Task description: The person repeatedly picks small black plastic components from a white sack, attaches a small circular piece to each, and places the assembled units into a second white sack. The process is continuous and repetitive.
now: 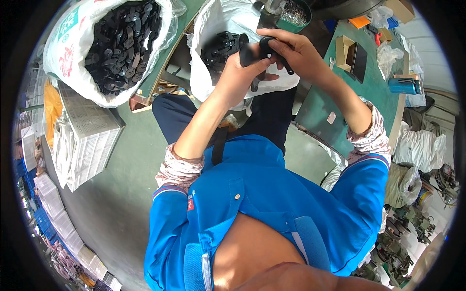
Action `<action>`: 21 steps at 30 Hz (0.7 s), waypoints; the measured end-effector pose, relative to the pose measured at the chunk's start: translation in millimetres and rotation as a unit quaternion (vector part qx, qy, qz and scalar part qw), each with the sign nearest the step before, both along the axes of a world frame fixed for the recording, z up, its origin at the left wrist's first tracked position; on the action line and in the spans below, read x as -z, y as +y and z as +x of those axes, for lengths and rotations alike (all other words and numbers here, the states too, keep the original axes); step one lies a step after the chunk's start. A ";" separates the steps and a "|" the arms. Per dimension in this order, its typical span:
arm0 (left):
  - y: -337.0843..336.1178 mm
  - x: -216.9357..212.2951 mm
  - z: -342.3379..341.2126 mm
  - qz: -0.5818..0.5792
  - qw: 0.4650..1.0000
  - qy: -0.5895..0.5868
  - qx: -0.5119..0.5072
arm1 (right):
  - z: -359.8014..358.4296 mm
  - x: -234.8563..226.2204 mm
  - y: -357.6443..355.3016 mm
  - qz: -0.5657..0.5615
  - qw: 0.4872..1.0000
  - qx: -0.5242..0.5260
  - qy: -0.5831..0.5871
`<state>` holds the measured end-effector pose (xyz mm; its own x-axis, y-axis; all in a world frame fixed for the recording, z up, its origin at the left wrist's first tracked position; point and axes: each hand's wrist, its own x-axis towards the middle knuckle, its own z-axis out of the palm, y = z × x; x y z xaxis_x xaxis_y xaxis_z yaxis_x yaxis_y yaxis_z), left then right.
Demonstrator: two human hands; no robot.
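Both hands are raised close together over an open white sack (199, 72) that sits between my knees, with black parts (221, 51) lying inside it. My left hand (236, 77) is closed around several small black plastic parts (246, 56), which stick out above and below the fingers. In my right hand (297, 53), thumb and fingers pinch a black part with a round end (266, 44) and a narrow arm pointing down. The fingertips of the two hands nearly meet, and fingers hide where the parts touch.
A large white sack (73, 53) full of flat black parts stands at the left, above a white plastic crate (92, 145). Behind my hands are a metal machine part (268, 18) and a green tub of small bits (294, 14). A green bench (320, 109) at right carries a blue bottle (404, 86).
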<state>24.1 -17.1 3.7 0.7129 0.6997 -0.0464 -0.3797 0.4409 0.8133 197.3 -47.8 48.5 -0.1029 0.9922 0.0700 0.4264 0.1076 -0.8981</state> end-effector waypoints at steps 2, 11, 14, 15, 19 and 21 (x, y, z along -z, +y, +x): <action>0.1 -0.9 -2.1 -0.022 0.999 -0.024 0.023 | 1.4 -7.2 1.7 0.005 0.999 0.037 0.012; 2.0 1.2 -9.9 -0.086 0.996 -0.014 0.035 | 27.0 -91.7 72.1 -0.023 0.970 0.143 0.198; 3.6 -2.8 -10.9 -0.137 0.985 -0.077 0.071 | 33.3 -91.4 77.0 -0.064 0.971 0.139 0.186; 3.1 -8.3 -12.1 -0.147 0.982 -0.086 0.086 | 32.4 -92.4 75.7 -0.071 0.967 0.148 0.193; 6.9 -6.7 -8.1 -0.162 0.973 -0.089 0.138 | 28.9 -95.4 77.7 -0.077 0.961 0.174 0.202; 1.8 -8.0 -3.2 -0.141 0.977 -0.085 0.132 | 33.2 -93.8 84.5 -0.091 0.972 0.147 0.156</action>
